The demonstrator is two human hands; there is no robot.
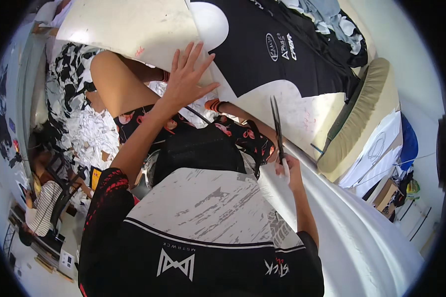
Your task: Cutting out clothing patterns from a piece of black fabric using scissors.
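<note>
My left hand is open, its fingers spread over the near edge of a cream tabletop, just left of a black fabric piece. Whether the fingertips press on the surface, I cannot tell. The black fabric lies flat, with white printed marks and a curved cut-out along its near edge. A pair of scissors is in my right hand, blades pointing away from me toward the table. The blades look nearly closed and stand apart from the fabric. A rounded white piece lies against the fabric's left side.
Piles of white and black fabric scraps cover the floor at left. A beige padded board lines the table's right edge. Grey and white cloth pieces lie heaped at the far right. Another person sits at lower left. White sheeting hangs at right.
</note>
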